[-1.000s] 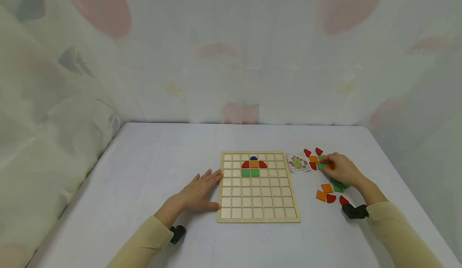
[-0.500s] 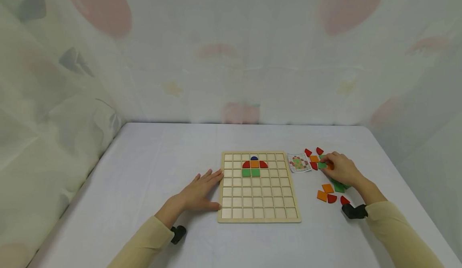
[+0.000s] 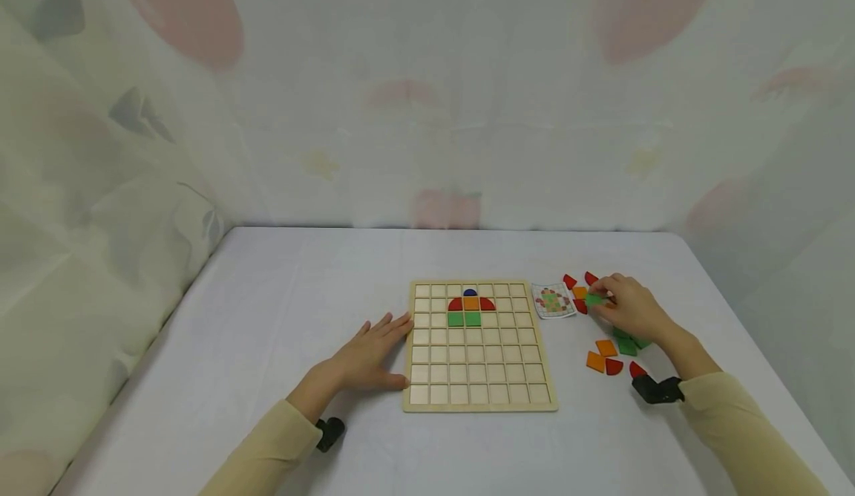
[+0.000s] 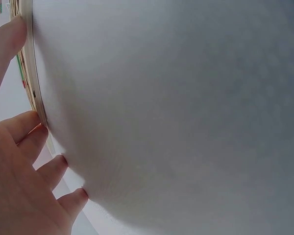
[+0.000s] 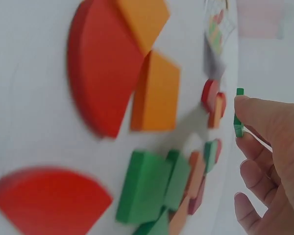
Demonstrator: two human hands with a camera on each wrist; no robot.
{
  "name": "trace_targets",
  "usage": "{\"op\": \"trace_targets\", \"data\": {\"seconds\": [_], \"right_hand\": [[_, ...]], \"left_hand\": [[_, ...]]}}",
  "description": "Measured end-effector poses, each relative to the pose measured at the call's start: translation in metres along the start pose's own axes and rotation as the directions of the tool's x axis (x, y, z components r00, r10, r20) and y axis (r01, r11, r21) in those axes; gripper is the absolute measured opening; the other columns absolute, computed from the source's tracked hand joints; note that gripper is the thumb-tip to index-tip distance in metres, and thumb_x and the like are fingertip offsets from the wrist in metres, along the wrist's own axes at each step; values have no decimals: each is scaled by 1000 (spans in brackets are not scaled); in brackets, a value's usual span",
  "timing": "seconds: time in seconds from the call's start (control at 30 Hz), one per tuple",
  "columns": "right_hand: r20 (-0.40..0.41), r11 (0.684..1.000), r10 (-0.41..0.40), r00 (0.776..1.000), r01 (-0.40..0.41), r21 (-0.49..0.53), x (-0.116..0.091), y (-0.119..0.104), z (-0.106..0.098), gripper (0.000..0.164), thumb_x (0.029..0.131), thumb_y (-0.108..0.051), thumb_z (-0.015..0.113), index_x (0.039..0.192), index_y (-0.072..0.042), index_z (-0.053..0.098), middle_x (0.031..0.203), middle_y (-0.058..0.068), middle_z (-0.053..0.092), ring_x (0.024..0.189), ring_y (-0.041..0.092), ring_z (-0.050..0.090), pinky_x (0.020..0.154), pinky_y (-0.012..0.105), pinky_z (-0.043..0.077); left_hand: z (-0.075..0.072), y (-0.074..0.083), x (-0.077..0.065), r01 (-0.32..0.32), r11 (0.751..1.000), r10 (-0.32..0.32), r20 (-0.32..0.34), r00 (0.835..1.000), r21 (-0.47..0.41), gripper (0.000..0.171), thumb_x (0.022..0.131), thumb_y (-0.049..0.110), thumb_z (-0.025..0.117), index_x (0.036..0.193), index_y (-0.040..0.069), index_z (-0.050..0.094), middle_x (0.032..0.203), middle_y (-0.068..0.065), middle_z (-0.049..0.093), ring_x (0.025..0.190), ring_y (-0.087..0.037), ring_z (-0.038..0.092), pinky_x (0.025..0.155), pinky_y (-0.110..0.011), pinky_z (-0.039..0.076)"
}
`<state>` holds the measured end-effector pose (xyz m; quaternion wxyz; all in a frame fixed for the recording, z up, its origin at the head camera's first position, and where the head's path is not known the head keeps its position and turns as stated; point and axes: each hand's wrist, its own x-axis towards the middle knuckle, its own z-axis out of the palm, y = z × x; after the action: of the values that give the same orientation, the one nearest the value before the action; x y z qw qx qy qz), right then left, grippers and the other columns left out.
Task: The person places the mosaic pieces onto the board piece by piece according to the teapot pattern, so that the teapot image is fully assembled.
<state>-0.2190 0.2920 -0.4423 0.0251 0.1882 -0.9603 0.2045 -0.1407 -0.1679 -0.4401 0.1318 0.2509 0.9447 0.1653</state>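
Observation:
My right hand [image 3: 634,309] pinches a green square tile [image 3: 594,300] between thumb and fingertips, above the loose pieces at the right. In the right wrist view this tile [image 5: 238,130] is held edge-on, clear of the table. My left hand [image 3: 364,359] lies with fingers spread beside the wooden grid board [image 3: 479,409]; its thumb and fingertips touch the board's left edge, as the left wrist view also shows. Near the board's top sit a blue piece [image 3: 470,293], an orange square [image 3: 470,304] between two red quarter-round pieces [image 3: 487,304], and two green squares [image 3: 473,319] below.
A printed pattern card [image 3: 553,301] lies right of the board. Around the right hand are red pieces [image 3: 570,281], orange squares [image 3: 606,347] and green squares [image 3: 627,346], several overlapping. A fabric backdrop [image 3: 427,110] rises behind the white table [image 3: 320,273].
My right hand has picked the green square up from among the loose pieces and raised it slightly. My left hand and the board pieces stay as they were.

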Motion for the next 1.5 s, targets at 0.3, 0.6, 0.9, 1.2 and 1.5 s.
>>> {"op": "trace_targets", "data": {"seconds": [0.3,0.6,0.9,1.2,1.5], "right_hand": [[-48,998,-66,997,66,13,9,-27,0,22,79,-11,70,99,-5,64,95,10,59,87,28,52,74,43,45],[-67,986,-165,984,167,26,20,-49,10,26,78,-13,72,100,-5,63,96,9,61,87,28,54,73,42,44],[-77,973,-210,975,216,77,31,-73,30,24,78,-16,72,98,-8,64,94,3,62,83,22,55,69,32,46],[-20,979,-188,982,189,76,37,-101,46,24,77,-20,73,97,-10,64,91,1,61,83,19,52,72,34,44],[1,970,-241,971,241,26,43,-117,60,23,77,-23,72,96,-13,64,93,-1,62,83,18,55,67,33,46]], "left_hand": [[-1,1,0,4,1000,-4,1,1000,0,90,75,45,72,145,10,28,153,-3,21,140,-34,16,107,-61,16],[-2,1,0,0,1000,0,-1,1000,-3,90,75,45,71,145,10,28,153,-3,21,140,-34,16,107,-61,15],[-4,2,0,2,1000,-2,0,1000,4,90,75,45,72,145,10,28,153,-3,22,139,-34,17,106,-61,16],[-4,1,1,4,1000,-4,2,1000,0,90,74,45,72,145,10,28,153,-3,22,140,-34,17,106,-61,15],[-4,1,0,5,1000,-5,3,1000,-14,90,74,44,72,145,11,28,153,-3,21,140,-33,16,107,-61,15]]}}
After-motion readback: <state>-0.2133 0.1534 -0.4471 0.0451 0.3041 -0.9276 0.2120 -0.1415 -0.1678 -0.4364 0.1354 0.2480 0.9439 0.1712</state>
